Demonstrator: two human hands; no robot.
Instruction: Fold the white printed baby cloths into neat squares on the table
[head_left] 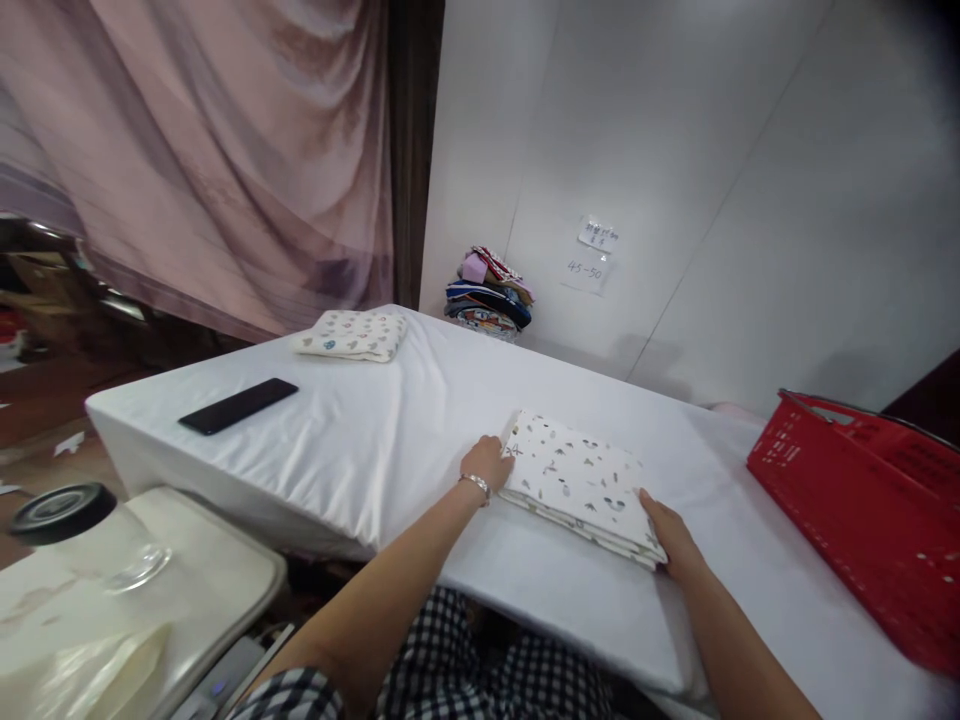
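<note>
A folded white cloth [574,475] with a small grey and dark print lies flat on the white-covered table [465,380] in front of me. At its left edge my left hand [486,465] is closed, fingers curled against the fabric, with a bracelet on the wrist. My right hand [667,535] grips the opposite edge near its front corner, the thumb on top and the other fingers mostly hidden. Several layers show along the near side of the cloth. Farther left on the table is a second folded cloth [352,335] with a similar print.
A black phone-like slab [240,405] lies at the table's left. On the right stands a red plastic basket [862,520]. A lidded glass jar [97,540] sits on a side stand at lower left. Folded fabrics [489,292] are stacked beyond the table, by the wall.
</note>
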